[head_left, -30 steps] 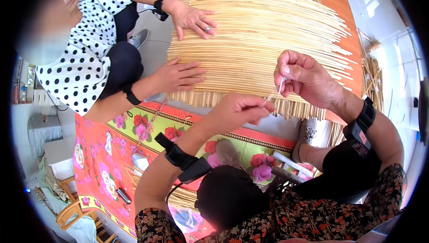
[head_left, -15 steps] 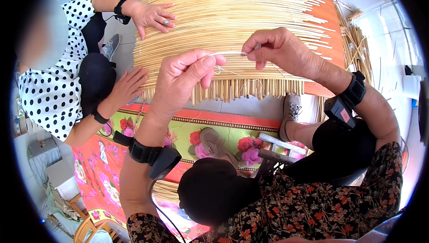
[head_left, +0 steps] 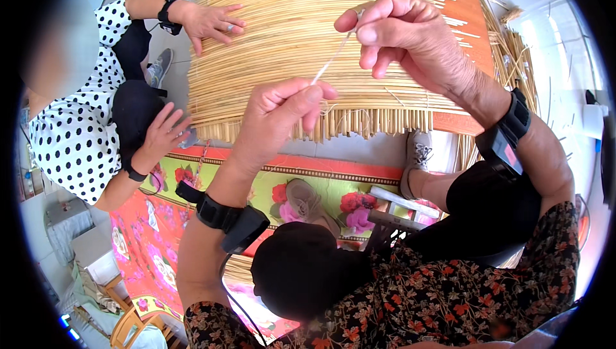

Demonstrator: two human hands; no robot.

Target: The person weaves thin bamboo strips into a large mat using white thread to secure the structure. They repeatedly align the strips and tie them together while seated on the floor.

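Note:
A white string (head_left: pixel 331 63) runs taut and slanting between my two hands, above a mat of pale reed stalks (head_left: pixel 289 34). My left hand (head_left: pixel 282 111) pinches its lower end between thumb and forefinger, over the mat's near edge. Higher and to the right, my right hand (head_left: pixel 401 34) grips the upper end between thumb and fingers. Thin loose thread (head_left: pixel 359 120) lies in loops along the stalk ends. Whether a needle is at the string's upper end, I cannot tell.
An orange board (head_left: pixel 478 67) lies under the stalks. At the left sits a co-worker in a dotted shirt (head_left: pixel 70 137), one hand (head_left: pixel 215 26) on the mat. Bundled stalks (head_left: pixel 513 60) lie at the right. A flowered cloth (head_left: pixel 263 188) and a small stool (head_left: pixel 404 208) are below.
My right hand has moved up and away from the left, drawing out a longer, slanted stretch of string. The co-worker's nearer hand has lifted off the mat's edge.

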